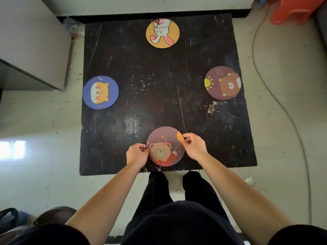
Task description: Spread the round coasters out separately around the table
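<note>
The mauve bear coaster point(165, 146) at the near edge of the black table point(141, 106) was pinched at its sides by the left hand point(137, 155) and right hand point(194, 145); three other coasters lay well apart.

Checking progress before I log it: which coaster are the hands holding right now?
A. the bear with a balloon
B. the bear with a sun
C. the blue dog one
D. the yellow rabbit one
A: both the left hand and right hand pinch the edges of the balloon bear coaster at the near table edge.
</note>
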